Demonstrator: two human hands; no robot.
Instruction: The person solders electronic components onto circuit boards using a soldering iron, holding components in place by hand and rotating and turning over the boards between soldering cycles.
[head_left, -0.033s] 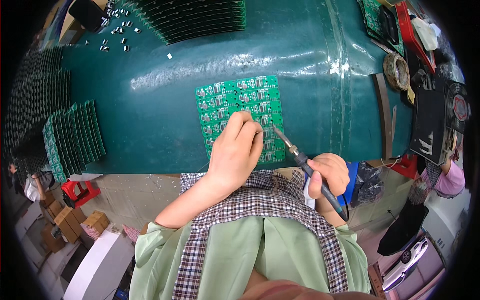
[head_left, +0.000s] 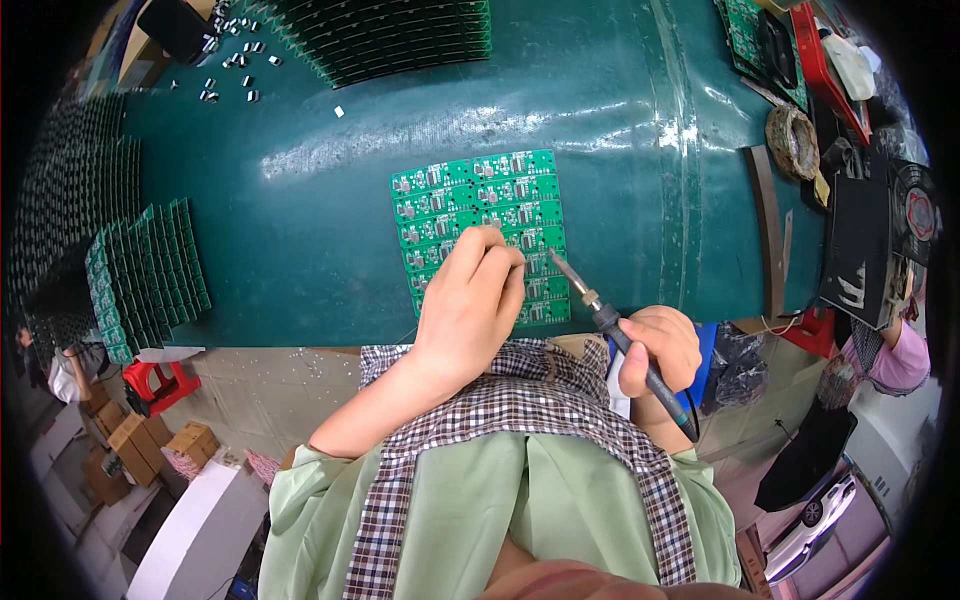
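Leftmost, dense rows of circuit boards (head_left: 70, 190) crowd the green tabletop (head_left: 290, 240), with a smaller group of upright boards (head_left: 150, 275) just to their right and a red stool (head_left: 165, 388) lower in view. Farther along, small metallic parts (head_left: 235, 62) lie scattered near the far edge, and one white piece (head_left: 339, 112) sits apart from them, below a tall board stack (head_left: 400, 45). Your left hand (head_left: 470, 305) comes over the lower left of the green panel (head_left: 517, 215), its fingers bent and drawn together; their tips are hidden, so you cannot tell from this view what they pinch. That panel lies flat in front of you, near the tabletop's close edge. Beside it, your right hand (head_left: 660, 352) is wrapped around the soldering iron (head_left: 605, 318), which slants up and left, its tip at the panel's right-hand column; whether it touches is too small to tell. Well to the right are a brown strip (head_left: 766, 230), a ring-shaped roll (head_left: 792, 142), a red tray (head_left: 832, 82) and a black box (head_left: 857, 245), with another person's pink sleeve (head_left: 905, 358) below.
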